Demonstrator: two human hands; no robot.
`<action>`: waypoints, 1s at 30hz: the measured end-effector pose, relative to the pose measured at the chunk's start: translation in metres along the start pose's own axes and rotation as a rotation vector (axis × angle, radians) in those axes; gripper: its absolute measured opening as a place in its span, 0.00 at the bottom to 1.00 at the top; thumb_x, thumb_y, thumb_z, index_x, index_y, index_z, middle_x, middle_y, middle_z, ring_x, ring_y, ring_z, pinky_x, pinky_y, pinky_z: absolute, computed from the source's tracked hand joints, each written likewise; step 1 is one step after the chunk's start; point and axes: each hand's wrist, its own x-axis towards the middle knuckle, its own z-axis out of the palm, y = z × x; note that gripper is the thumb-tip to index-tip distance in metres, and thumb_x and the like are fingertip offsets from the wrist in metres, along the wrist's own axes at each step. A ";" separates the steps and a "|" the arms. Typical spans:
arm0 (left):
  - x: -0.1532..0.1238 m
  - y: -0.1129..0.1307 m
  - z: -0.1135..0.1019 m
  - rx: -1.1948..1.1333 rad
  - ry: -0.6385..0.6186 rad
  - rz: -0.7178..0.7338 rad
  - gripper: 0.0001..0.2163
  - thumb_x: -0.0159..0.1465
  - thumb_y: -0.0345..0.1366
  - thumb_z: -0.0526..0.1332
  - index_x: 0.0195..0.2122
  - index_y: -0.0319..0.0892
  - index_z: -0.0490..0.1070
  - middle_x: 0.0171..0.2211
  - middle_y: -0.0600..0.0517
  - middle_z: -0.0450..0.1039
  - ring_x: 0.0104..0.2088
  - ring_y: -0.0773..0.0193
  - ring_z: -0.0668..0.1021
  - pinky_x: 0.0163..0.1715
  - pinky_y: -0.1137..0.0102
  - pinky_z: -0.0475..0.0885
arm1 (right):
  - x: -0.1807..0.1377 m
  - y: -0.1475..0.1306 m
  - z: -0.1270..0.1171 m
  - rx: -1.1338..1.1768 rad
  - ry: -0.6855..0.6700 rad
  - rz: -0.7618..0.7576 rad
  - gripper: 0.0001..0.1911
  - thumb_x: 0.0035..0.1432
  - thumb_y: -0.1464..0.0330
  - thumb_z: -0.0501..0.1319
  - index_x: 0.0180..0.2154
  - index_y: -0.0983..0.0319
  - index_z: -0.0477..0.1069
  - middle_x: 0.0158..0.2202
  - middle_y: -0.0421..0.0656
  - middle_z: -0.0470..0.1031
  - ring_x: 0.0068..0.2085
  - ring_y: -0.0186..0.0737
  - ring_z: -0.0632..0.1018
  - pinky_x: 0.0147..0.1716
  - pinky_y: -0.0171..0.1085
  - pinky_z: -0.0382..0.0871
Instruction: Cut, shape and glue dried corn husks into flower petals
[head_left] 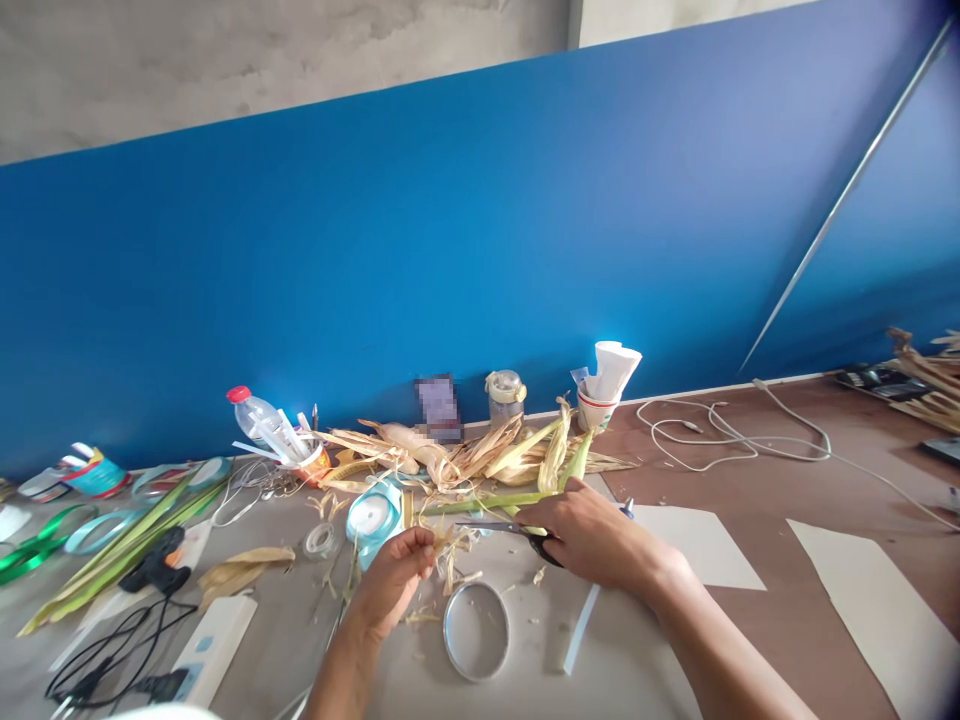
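Observation:
My right hand (592, 540) is closed round the black handles of a pair of scissors (499, 528), whose blades point left. My left hand (394, 578) pinches a strip of dry corn husk (450, 545) just in front of the blade tips. A long green husk strip (480, 502) lies just behind the scissors. Below both hands a metal ring (475, 630) lies flat on the table, and a white strip (581, 630) lies to its right.
A heap of corn husks (465, 455) sits at the back with a paper cup (600, 400), a jar (506, 395) and a water bottle (259, 415). A ribbon spool (373, 515), glue gun (157, 565), power strip (214, 645), white cable (720, 430) and paper sheets (874, 600) surround me.

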 end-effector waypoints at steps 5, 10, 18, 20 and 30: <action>-0.001 0.003 0.003 0.169 0.018 0.003 0.08 0.49 0.40 0.64 0.26 0.40 0.71 0.20 0.55 0.63 0.24 0.67 0.62 0.26 0.69 0.58 | 0.000 0.001 0.002 -0.034 0.027 -0.009 0.15 0.49 0.75 0.53 0.37 0.57 0.73 0.40 0.42 0.76 0.43 0.43 0.72 0.43 0.39 0.57; -0.002 0.004 0.002 0.297 0.038 -0.021 0.08 0.50 0.40 0.62 0.27 0.41 0.70 0.21 0.56 0.64 0.25 0.65 0.64 0.28 0.69 0.59 | -0.002 -0.002 -0.001 -0.047 0.037 -0.015 0.14 0.48 0.77 0.53 0.33 0.58 0.73 0.38 0.42 0.76 0.43 0.43 0.72 0.43 0.38 0.57; -0.004 0.012 0.007 0.400 0.062 -0.030 0.06 0.50 0.38 0.59 0.27 0.42 0.69 0.21 0.56 0.63 0.25 0.66 0.64 0.28 0.70 0.60 | -0.003 -0.005 0.000 -0.077 0.018 0.007 0.15 0.46 0.78 0.52 0.31 0.59 0.74 0.35 0.44 0.76 0.43 0.43 0.72 0.43 0.39 0.57; -0.005 0.014 0.008 0.425 0.069 -0.040 0.07 0.49 0.38 0.59 0.27 0.41 0.69 0.22 0.56 0.63 0.25 0.66 0.64 0.28 0.70 0.60 | -0.002 -0.005 0.002 -0.082 0.018 0.008 0.16 0.46 0.79 0.52 0.32 0.59 0.74 0.35 0.44 0.76 0.42 0.43 0.72 0.43 0.39 0.57; -0.006 0.016 0.011 0.444 0.064 -0.048 0.09 0.48 0.41 0.60 0.27 0.41 0.70 0.23 0.55 0.65 0.26 0.65 0.65 0.29 0.70 0.60 | 0.001 -0.008 0.005 -0.083 0.079 -0.031 0.18 0.46 0.81 0.51 0.34 0.59 0.74 0.41 0.44 0.75 0.48 0.44 0.70 0.44 0.40 0.56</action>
